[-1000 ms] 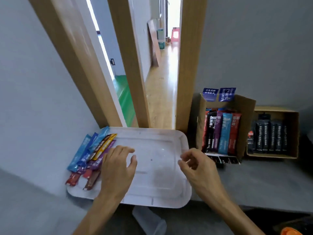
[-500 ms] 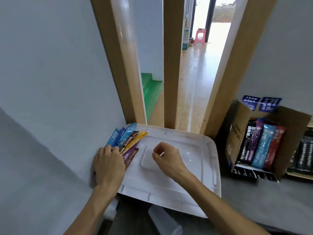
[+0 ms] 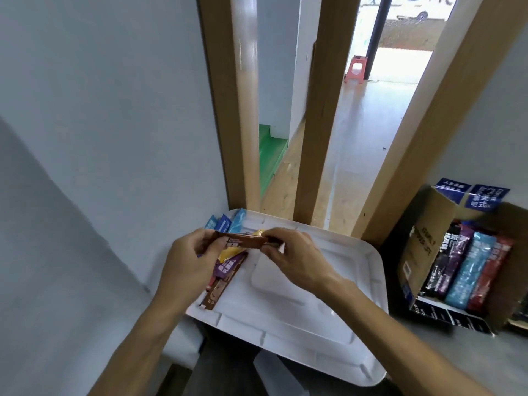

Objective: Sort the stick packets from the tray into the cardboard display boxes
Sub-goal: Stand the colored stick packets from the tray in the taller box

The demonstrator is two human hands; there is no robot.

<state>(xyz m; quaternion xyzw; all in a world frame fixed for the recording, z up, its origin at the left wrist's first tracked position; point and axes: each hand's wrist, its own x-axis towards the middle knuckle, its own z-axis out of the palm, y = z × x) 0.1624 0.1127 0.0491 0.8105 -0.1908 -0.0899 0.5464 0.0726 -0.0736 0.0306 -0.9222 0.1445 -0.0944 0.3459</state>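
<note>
Just left of the frame's centre we see the left hand (image 3: 188,261) and the right hand (image 3: 297,258) together holding one brown stick packet (image 3: 245,241). It lies level above the upper left end of the white tray (image 3: 314,338). The left hand's fingers curl round its left end, and the right hand's thumb and fingertips pinch its right end. Below the held packet we make out the remaining packets (image 3: 228,265) lying on the tray's left end in a loose fan: blue ones at the top, then yellow and purple. Another brown packet (image 3: 218,290) points toward the tray's lower edge. At the right edge of the frame, well apart from the hands, stands an open cardboard display box (image 3: 423,244). Dark, purple, light blue and red packets stand upright side by side inside it (image 3: 471,270). Wooden posts (image 3: 323,110) rise behind the tray.
</note>
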